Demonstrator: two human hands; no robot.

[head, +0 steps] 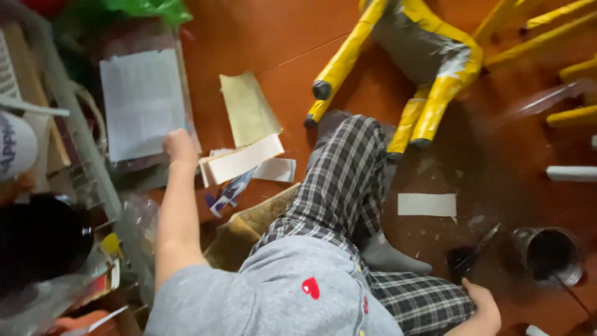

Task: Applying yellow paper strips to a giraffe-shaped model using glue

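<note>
My left hand (179,146) reaches forward and to the left, its fingers closed on the lower right corner of a white paper sheet (142,102) that lies on a pile by the wall. My right hand (482,305) rests low at the bottom right beside my plaid trouser leg (345,180), holding nothing, its fingers loose. A small black pot with a brush (465,258) stands just in front of that hand. I sit on the red-brown floor (280,37) in a grey shirt.
A yellow tape-wrapped figure with stubby legs (435,62) stands ahead. Cut paper strips (245,158), a tan sheet (247,107) and one white strip (427,204) lie on the floor. A metal can (550,255) is at the right, a wire rack (74,149) and black bowl (37,242) at the left.
</note>
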